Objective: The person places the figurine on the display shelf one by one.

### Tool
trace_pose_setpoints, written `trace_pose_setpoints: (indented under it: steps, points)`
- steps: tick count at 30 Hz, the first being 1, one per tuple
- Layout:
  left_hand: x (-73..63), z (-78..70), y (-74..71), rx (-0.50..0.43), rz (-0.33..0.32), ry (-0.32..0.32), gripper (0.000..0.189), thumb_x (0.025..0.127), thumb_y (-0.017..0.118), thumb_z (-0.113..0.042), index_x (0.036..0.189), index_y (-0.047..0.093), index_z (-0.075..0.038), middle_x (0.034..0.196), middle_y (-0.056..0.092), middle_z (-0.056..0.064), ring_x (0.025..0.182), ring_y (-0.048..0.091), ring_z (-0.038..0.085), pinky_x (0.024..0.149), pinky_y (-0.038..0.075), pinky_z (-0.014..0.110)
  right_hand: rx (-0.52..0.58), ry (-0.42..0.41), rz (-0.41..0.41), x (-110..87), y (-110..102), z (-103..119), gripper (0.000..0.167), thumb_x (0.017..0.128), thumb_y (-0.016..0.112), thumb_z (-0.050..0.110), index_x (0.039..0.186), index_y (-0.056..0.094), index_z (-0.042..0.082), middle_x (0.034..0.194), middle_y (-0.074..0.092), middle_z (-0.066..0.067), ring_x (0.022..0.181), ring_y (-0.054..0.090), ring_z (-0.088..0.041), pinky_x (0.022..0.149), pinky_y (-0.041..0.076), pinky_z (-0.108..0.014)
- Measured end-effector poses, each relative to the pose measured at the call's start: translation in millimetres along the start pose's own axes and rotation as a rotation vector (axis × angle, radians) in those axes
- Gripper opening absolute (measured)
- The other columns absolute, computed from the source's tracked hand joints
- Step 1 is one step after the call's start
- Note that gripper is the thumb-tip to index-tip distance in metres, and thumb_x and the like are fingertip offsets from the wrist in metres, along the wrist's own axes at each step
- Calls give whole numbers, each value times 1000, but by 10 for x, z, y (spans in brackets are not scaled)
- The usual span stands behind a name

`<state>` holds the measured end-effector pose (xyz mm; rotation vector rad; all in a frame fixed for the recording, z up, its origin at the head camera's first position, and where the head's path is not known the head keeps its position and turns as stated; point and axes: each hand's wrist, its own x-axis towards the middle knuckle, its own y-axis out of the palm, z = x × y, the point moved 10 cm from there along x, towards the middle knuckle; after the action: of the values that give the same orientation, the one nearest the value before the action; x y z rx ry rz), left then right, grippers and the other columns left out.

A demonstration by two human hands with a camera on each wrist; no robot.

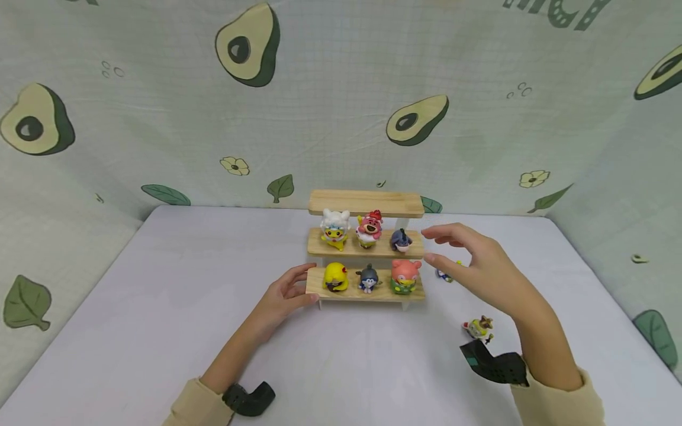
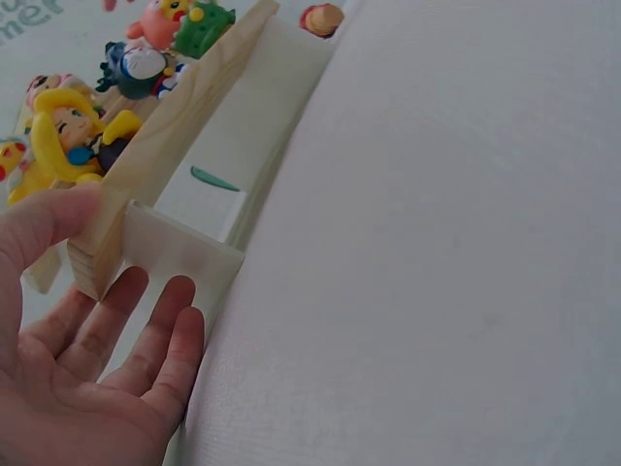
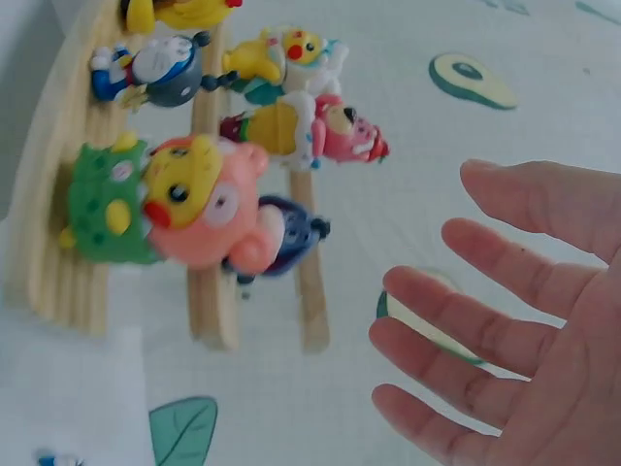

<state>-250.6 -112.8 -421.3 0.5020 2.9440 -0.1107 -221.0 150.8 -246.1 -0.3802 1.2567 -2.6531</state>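
Observation:
A three-tier wooden display stand (image 1: 367,202) with pale supports holds small figurines on its two lower boards. My left hand (image 1: 288,290) grips the left end of the bottom board, its thumb on the wood and fingers around the end near the support (image 2: 184,238). On that board stand a yellow figurine (image 1: 335,277), a dark-capped one (image 1: 368,278) and a pink-and-green one (image 1: 405,276). The middle board carries a white-hooded yellow figurine (image 1: 335,229), a pink bear (image 1: 369,228) and a blue-grey donkey (image 1: 401,241). Beside the donkey, my right hand (image 1: 479,266) hovers with nothing between thumb and fingers.
A figurine with a brown top (image 1: 479,327) lies on the white table (image 1: 186,296) below my right hand. Another small blue-and-yellow one (image 1: 444,274) is partly hidden behind that hand. A curtain with printed avocados (image 1: 330,118) hangs behind the table.

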Motion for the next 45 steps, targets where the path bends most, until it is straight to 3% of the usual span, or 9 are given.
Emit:
trace_pose_setpoints:
  steps: [5,7,11,14,17,21,26,31,45]
  points:
    - [-11,-12,-5,8,1,11,65,83,70,-17,140,39,-17,136,45,12,102,60,16,85,47,23,-31,62,-15,-208,-21,-290,38,90,61,34,125,54,21,119,60,0,102,49,-13,75,45,-29]
    - [-10,-8,-10,9,-2,11,65,83,70,-17,140,39,-18,135,45,12,102,60,16,84,47,23,-35,86,-13,-291,-20,-417,38,89,61,33,125,54,21,115,61,0,99,49,-13,74,45,-29]
    - [-5,-15,-5,2,3,17,64,83,69,-15,139,40,-18,135,45,12,103,60,17,84,47,23,-31,149,9,-455,12,-698,39,89,62,32,125,53,18,114,61,-5,107,51,-25,80,45,-42]
    - [-3,-19,8,0,14,26,64,83,69,-15,140,39,-17,136,45,14,103,60,16,85,47,22,-41,179,21,-566,56,-896,43,88,63,32,126,52,15,120,59,-8,110,51,-24,86,45,-36]
    - [0,-8,13,-5,17,28,65,83,69,-15,140,39,-16,136,44,14,102,60,16,85,47,22,-55,215,33,-671,111,-1075,47,87,65,34,127,51,14,126,56,-7,103,50,-4,80,45,-20]
    - [3,-4,18,-11,20,35,65,83,69,-15,140,39,-16,136,44,15,102,60,16,85,47,23,-6,290,55,-822,188,-1297,54,86,65,37,130,46,13,128,52,-9,96,45,13,75,47,-17]
    - [0,-5,12,-14,16,34,64,83,69,-15,140,40,-18,135,45,12,102,60,17,84,47,23,46,383,112,-977,363,-1527,61,85,66,35,133,40,9,124,52,-12,89,48,11,69,47,-20]
    - [-8,-21,14,-12,20,39,65,83,69,-15,141,39,-17,137,44,13,103,60,18,85,47,24,63,468,157,-1054,509,-1651,66,83,68,36,133,38,5,123,51,-13,86,49,7,68,45,-21]
    - [-9,-20,14,-14,23,40,66,83,69,-14,141,38,-15,137,43,15,102,60,17,85,46,22,46,504,105,-1054,529,-1717,50,84,68,34,119,48,4,111,60,-11,79,51,8,66,45,-21]
